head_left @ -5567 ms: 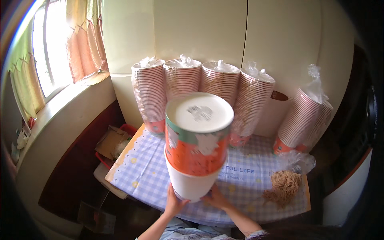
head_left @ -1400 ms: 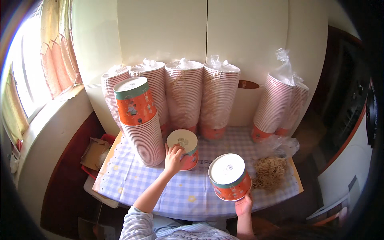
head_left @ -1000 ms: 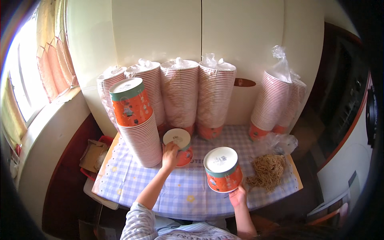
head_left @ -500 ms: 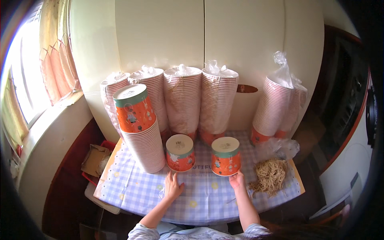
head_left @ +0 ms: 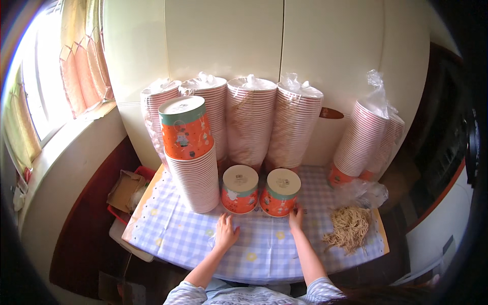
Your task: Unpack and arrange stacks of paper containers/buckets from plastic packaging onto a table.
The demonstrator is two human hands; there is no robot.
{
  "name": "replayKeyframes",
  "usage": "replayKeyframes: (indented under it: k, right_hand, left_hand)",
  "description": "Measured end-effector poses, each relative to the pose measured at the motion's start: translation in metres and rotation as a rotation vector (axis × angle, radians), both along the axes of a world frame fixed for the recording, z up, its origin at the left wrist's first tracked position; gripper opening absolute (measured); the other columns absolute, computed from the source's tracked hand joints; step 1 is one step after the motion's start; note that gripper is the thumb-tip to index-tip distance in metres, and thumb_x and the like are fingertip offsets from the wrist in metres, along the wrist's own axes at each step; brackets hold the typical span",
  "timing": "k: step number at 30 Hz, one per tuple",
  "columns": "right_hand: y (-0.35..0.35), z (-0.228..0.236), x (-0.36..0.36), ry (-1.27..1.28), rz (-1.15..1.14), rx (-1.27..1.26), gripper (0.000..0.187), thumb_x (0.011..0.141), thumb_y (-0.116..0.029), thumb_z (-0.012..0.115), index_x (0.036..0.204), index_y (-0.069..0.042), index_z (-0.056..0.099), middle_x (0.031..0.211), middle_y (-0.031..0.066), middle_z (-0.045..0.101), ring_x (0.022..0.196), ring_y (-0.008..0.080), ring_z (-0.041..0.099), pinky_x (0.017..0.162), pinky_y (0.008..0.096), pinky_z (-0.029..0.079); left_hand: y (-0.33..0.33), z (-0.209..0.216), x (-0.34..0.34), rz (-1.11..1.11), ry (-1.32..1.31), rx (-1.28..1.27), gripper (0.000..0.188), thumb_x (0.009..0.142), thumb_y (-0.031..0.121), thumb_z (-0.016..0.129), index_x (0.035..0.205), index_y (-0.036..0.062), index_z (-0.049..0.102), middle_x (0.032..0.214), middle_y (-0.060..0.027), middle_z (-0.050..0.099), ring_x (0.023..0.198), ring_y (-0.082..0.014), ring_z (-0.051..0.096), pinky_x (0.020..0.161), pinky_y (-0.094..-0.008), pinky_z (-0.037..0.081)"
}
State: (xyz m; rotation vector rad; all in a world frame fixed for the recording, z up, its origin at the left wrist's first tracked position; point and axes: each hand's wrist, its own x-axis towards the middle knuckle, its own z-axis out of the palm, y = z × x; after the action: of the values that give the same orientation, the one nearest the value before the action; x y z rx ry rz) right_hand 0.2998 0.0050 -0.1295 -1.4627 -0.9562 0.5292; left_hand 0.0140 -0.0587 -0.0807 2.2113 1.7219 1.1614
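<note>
Two upside-down paper tubs, orange with green bands and pale bases, stand side by side on the table, the left tub (head_left: 240, 190) and the right tub (head_left: 280, 192), with a narrow gap between them. My right hand (head_left: 296, 219) grips the right tub low on its right side, its fingertips partly hidden by the tub. Palm down on the cloth, my left hand (head_left: 226, 233) lies in front of the left tub, fingers apart and holding nothing. Left of these tubs rises a tall nested stack of tubs (head_left: 193, 178), topped by an upside-down orange tub (head_left: 186, 129).
Several plastic-wrapped stacks of tubs (head_left: 251, 122) line the table's back, with more wrapped stacks (head_left: 358, 137) at the right. A bundle of tan string (head_left: 348, 229) lies near clear plastic (head_left: 363, 194). A checked cloth (head_left: 178, 244) covers the table. Left of it sits a cardboard box (head_left: 124, 190).
My right hand has shifted the right tub leftward, closer to the left tub. My left hand stays on the cloth. The whole view has shifted a little.
</note>
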Motion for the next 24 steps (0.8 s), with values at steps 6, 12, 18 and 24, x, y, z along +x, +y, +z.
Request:
replayKeyframes:
  k: [6, 12, 18, 24]
  right_hand:
    - [-0.021, 0.029, -0.021, -0.401, 0.098, 0.052, 0.037, 0.075, -0.009, 0.055, 0.11, 0.002, 0.049, 0.107, 0.0207, 0.052, 0.098, 0.0341, 0.049, 0.084, 0.0388, 0.039]
    - [-0.02, 0.017, -0.015, -0.479, 0.117, 0.03, 0.051, 0.073, -0.011, 0.058, 0.12, 0.001, 0.042, 0.116, 0.0216, 0.047, 0.107, 0.036, 0.044, 0.091, 0.0396, 0.035]
    - [-0.021, 0.015, -0.015, -0.464, 0.066, 0.039, 0.06, 0.072, -0.011, 0.06, 0.125, 0.002, 0.035, 0.12, 0.0231, 0.043, 0.11, 0.037, 0.042, 0.094, 0.0415, 0.032]
    - [-0.026, 0.028, -0.023, -0.458, 0.026, 0.13, 0.058, 0.072, -0.008, 0.059, 0.122, 0.003, 0.034, 0.119, 0.0236, 0.042, 0.111, 0.0376, 0.04, 0.095, 0.0422, 0.031]
  left_hand:
    - [-0.005, 0.005, -0.007, 0.021, -0.109, 0.029, 0.052, 0.066, 0.012, 0.063, 0.112, 0.0017, 0.04, 0.118, -0.0219, 0.039, 0.11, -0.0383, 0.038, 0.093, -0.0435, 0.033]
    - [0.023, 0.08, -0.037, 0.069, -0.188, 0.481, 0.046, 0.063, 0.005, 0.062, 0.106, 0.005, 0.047, 0.109, -0.0177, 0.044, 0.105, -0.0354, 0.042, 0.09, -0.043, 0.034]
    - [0.053, 0.233, -0.076, 0.22, -0.025, 0.787, 0.059, 0.062, 0.005, 0.066, 0.115, 0.0068, 0.042, 0.121, -0.0182, 0.037, 0.115, -0.0355, 0.033, 0.096, -0.0457, 0.028]
    - [0.083, 0.311, -0.098, 0.449, 0.099, 0.494, 0.08, 0.062, 0.026, 0.072, 0.129, 0.0118, 0.03, 0.137, -0.0217, 0.014, 0.126, -0.043, 0.013, 0.1, -0.0532, 0.021]
